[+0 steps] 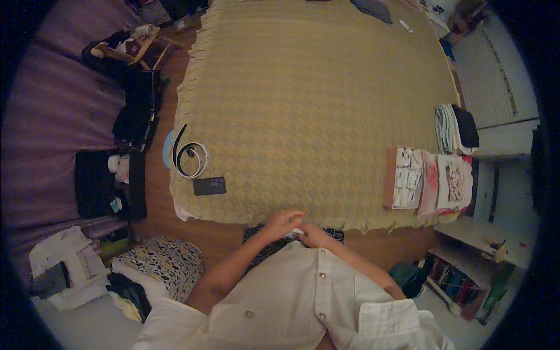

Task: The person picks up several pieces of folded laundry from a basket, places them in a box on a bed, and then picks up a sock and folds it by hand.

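Observation:
My left hand point(284, 224) is in front of my shirt at the bed's near edge, fingers partly bent. Close beside it, my right hand point(313, 235) is curled over something small and white point(297, 231), perhaps cloth or part of the shirt; which hand has it I cannot tell. Beyond both hands spreads a bed with a yellow-green checked cover point(302, 131). On its left side lie a coiled belt point(192, 161), light on one face and dark on the other, and a dark smartphone point(210, 186). I wear a white button-front shirt point(280, 288).
At the bed's right edge are an open box of small folded white items point(407, 177), folded clothes point(455, 179) and a folded stack point(455, 129). Left stand a wooden stool point(146, 48), a black container point(109, 183) and a spotted bundle point(164, 262). A bookshelf point(459, 280) is at lower right.

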Motion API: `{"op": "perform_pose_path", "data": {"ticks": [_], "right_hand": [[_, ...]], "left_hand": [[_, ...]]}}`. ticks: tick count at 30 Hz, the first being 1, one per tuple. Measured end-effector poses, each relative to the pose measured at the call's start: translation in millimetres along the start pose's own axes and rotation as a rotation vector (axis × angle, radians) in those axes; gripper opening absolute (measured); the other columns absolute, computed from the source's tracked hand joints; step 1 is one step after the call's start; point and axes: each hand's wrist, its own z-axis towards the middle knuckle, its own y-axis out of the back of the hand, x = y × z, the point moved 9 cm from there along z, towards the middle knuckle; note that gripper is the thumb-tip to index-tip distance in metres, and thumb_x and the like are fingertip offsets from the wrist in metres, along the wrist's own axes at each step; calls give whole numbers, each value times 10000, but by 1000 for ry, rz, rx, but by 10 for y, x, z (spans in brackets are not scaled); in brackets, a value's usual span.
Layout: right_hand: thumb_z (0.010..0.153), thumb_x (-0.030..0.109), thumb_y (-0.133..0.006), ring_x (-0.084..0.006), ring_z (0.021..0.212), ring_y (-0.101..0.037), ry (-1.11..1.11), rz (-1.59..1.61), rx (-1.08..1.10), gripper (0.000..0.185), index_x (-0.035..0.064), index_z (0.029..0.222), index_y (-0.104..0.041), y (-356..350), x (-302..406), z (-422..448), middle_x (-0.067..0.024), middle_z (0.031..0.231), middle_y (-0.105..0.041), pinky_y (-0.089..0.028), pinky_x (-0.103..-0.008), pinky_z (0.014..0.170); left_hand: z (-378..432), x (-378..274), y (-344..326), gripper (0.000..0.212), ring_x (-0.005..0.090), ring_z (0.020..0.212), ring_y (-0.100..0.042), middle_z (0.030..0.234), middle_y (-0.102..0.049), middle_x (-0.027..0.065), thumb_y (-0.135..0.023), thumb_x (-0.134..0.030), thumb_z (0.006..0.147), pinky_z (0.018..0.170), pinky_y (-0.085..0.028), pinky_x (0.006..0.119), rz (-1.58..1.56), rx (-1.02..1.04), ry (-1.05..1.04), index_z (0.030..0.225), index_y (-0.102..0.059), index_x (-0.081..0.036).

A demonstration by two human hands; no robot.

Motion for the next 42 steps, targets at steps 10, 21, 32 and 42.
{"op": "perform_pose_path", "data": {"ticks": [10,21,32,42], "right_hand": [[806,199,-583,-323,830,-588,13,395,-375,267,-1,982,-602,912,-150,-76,-194,912,-616,-458,-384,720],[647,66,-648,-283,681,-571,25,-136,-931,171,48,785,-548,1770,321,-583,-112,726,-568,-444,-354,601],[681,33,-616,-222,702,-567,212,211,-734,228,31,907,-584,1491,408,-631,-109,766,-564,-453,-318,654],[704,37,-613,-184,723,-559,188,233,-634,194,14,894,-584,1502,380,-694,-95,783,-582,-444,-297,664]], "left_hand": [[168,-109,10,371,201,782,-590,858,-629,125,-686,-260,736,714,-459,323,-67,113,267,1003,-591,-21],[298,-370,-21,271,79,702,-533,795,-606,-2,-674,-183,772,636,-434,225,-456,-31,406,983,-596,-33],[276,-548,-180,334,90,876,-533,965,-588,14,-622,-134,802,781,-430,243,-703,-52,374,1111,-533,-47],[279,-593,-175,228,86,793,-565,920,-609,25,-594,-146,821,709,-445,215,-677,101,428,1007,-576,-16]]}}
